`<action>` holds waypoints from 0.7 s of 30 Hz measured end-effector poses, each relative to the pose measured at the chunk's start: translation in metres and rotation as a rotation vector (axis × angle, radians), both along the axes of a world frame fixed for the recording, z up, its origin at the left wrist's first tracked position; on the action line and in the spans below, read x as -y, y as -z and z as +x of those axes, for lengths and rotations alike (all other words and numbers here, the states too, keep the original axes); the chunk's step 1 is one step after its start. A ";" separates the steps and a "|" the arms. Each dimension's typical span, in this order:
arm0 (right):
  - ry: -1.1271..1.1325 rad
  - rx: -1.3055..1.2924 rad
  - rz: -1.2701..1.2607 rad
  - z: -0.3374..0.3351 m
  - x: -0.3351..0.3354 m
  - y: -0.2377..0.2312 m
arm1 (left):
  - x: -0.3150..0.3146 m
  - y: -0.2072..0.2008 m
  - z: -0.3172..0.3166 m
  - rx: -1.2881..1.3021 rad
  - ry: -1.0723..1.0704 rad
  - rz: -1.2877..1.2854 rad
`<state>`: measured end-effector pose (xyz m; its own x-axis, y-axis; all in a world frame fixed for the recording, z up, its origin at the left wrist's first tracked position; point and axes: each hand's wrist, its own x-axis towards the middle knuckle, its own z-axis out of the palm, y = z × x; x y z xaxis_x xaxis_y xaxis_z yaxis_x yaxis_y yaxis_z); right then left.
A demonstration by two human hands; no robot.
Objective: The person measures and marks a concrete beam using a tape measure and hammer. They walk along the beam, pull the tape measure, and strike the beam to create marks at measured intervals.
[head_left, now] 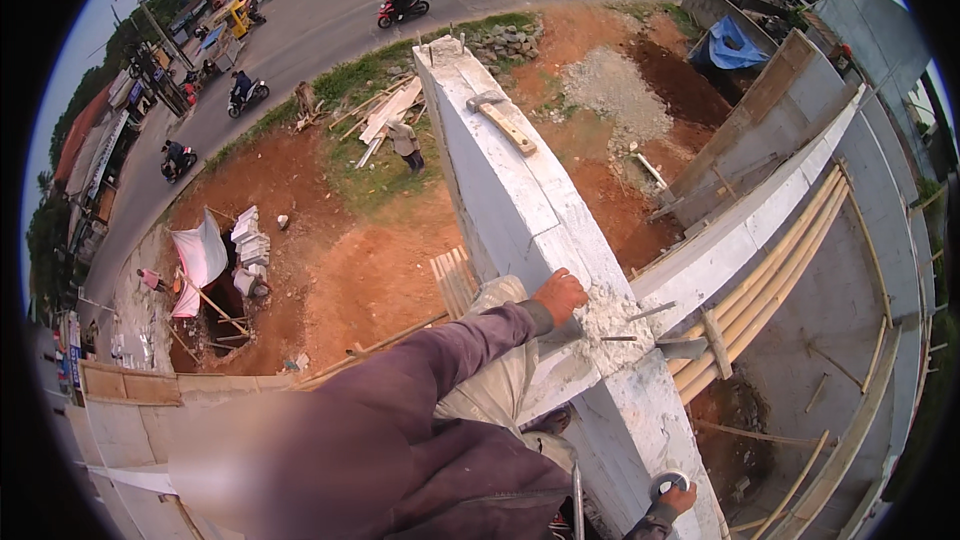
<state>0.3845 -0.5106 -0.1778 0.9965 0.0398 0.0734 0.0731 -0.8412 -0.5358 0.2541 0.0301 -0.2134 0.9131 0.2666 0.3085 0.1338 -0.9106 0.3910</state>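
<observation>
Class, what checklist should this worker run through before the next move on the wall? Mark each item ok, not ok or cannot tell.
1. Left hand supported: ok, it appears to rest on the wall.
2. Right hand free: not ok, it holds a small round object.
3. Hammer clear of both hands: ok, lying farther along the wall top.
4. Metal rods covered: not ok, bare ends stick out near the left hand.
5. Rough mortar set: cannot tell.
</observation>
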 end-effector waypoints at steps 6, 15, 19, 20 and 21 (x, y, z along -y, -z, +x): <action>0.122 -0.009 0.103 0.008 0.022 0.014 | 0.002 0.002 -0.017 0.014 -0.025 0.041; 0.150 -0.025 -0.032 0.020 0.036 0.027 | 0.030 -0.019 -0.004 -0.019 -0.011 0.084; 0.141 -0.004 -0.050 0.027 0.054 0.049 | 0.045 -0.017 0.004 -0.004 -0.030 0.059; 0.153 0.007 -0.069 0.027 0.057 0.052 | 0.047 -0.015 0.005 -0.002 -0.040 0.063; 0.144 0.026 -0.070 0.028 0.059 0.055 | 0.049 -0.012 0.006 0.003 -0.043 0.062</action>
